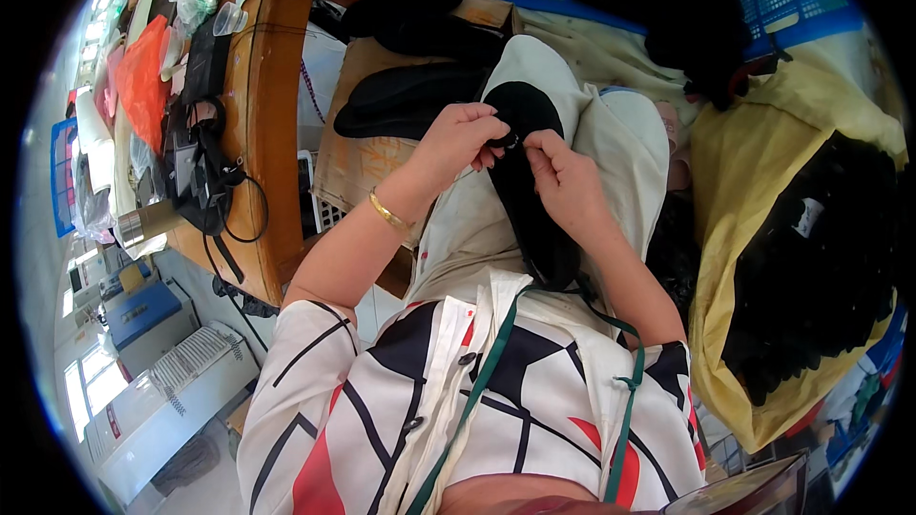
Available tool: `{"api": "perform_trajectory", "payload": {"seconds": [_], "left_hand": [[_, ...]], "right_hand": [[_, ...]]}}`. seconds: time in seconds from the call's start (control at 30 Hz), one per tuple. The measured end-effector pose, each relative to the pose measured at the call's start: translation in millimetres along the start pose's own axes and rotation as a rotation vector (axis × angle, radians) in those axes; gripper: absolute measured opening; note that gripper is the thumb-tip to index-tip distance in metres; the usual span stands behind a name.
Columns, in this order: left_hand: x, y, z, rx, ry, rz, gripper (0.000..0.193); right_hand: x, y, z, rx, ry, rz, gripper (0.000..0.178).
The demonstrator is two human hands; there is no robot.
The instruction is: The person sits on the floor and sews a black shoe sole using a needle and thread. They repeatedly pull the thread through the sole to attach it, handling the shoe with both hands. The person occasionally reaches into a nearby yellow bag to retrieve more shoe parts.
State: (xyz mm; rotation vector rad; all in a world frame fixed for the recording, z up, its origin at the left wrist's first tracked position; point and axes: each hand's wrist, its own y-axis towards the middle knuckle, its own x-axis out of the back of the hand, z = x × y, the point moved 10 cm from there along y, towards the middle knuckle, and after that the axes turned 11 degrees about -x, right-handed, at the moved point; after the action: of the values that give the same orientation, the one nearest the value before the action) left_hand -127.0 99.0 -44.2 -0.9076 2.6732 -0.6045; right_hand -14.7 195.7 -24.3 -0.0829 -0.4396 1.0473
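Observation:
A long black sole-shaped fabric piece [536, 219] lies across my lap, over pale cream cloth [620, 148]. My left hand [458, 145] pinches the piece's upper part, its fingers closed near the left edge. Close beside it, my right hand [568, 179] is also closed in a pinch on the same piece. A tiny light speck shows between the fingertips, too small to name. To the left, similar black pieces [405, 100] rest on a cardboard box [355, 172].
On my right stands a yellow sack [730, 191] with black items [811, 262] inside. Blue plastic baskets [806, 2] are at the far side. A wooden table [270, 67] on the left bears a black bag [202, 167] and an orange-red plastic bag [145, 81].

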Motion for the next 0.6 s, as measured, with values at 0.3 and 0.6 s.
{"api": "perform_trajectory", "payload": {"seconds": [0.3, 0.6], "left_hand": [[1.8, -1.2, 2.8, -0.001, 0.008, -0.037, 0.014], [1.5, 1.4, 6.5, -0.01, 0.02, 0.004, 0.009]], "right_hand": [[4.0, -0.4, 6.6, 0.029, 0.002, 0.08, 0.011], [0.9, 1.7, 0.2, -0.027, 0.039, 0.123, 0.011]]}}
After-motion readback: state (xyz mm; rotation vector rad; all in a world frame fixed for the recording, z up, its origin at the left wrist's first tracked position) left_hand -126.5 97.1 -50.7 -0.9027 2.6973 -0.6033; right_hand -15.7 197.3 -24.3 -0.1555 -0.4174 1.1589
